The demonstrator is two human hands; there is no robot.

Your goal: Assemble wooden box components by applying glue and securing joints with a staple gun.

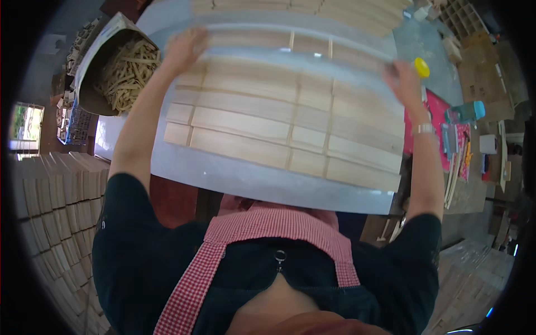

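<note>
A long, pale wooden slat [254, 39] spans the space between my hands and is smeared by motion. My left hand [188, 49] is closed on its left end. At the other end, my right hand [402, 82] is closed on it, the fingers blurred. Nearer to me, several similar slats [245, 125] lie side by side, their edges touching or overlapping, on a pale grey tabletop [240, 181]. Narrow cross lines run over them in line; I cannot tell whether these are grooves or strips.
More slats [335, 11] lie at the far edge. A box [89, 92] of thin wooden strips stands at the left, with stacked wood pieces [61, 206] below it. To the right are a yellow round object [421, 67], a teal-lidded container [466, 111] and a pink cloth [438, 109].
</note>
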